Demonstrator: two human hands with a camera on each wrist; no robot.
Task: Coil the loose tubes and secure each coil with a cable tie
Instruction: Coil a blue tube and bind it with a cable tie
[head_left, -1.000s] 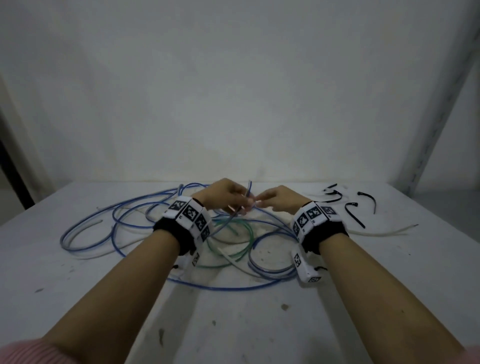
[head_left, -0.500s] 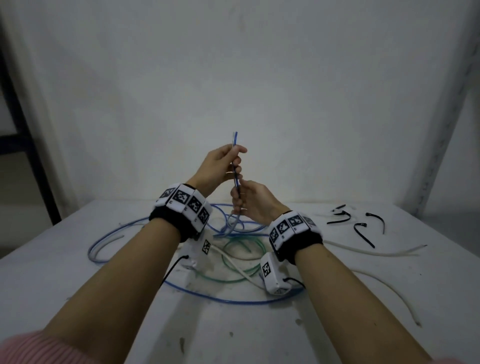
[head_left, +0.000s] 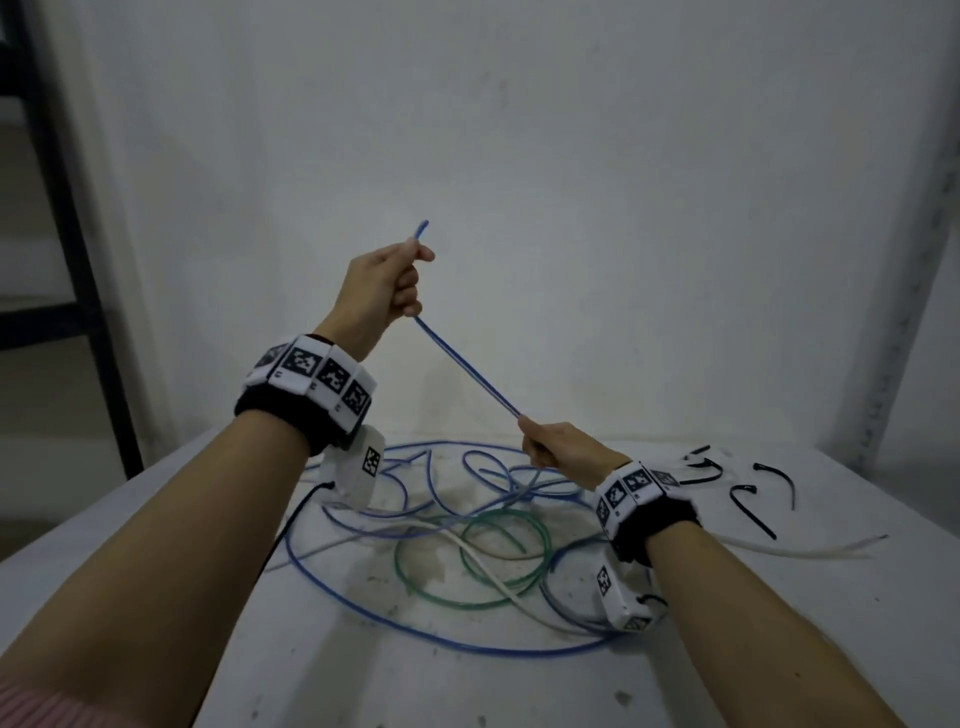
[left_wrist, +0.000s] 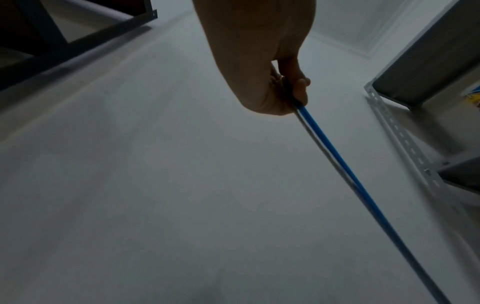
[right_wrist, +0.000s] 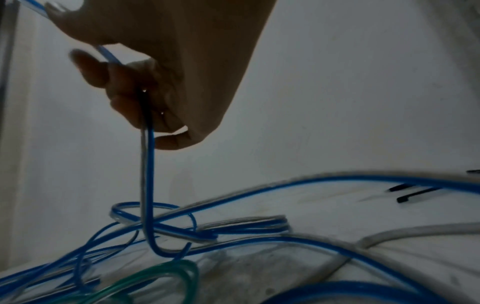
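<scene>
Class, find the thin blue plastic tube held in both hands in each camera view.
Head: blue tube at centre, stretched between left hand and right hand.
Left wrist: runs lower right from the fist.
Right wrist: hangs from the fist.
Shared landmark: the tube itself.

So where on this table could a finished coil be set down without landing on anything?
Bare table lies near the front edge, between the forearms, before the blue tube loops, and at the near right corner. The centre is crowded with green tube and white tube; cable ties fill far right.
</scene>
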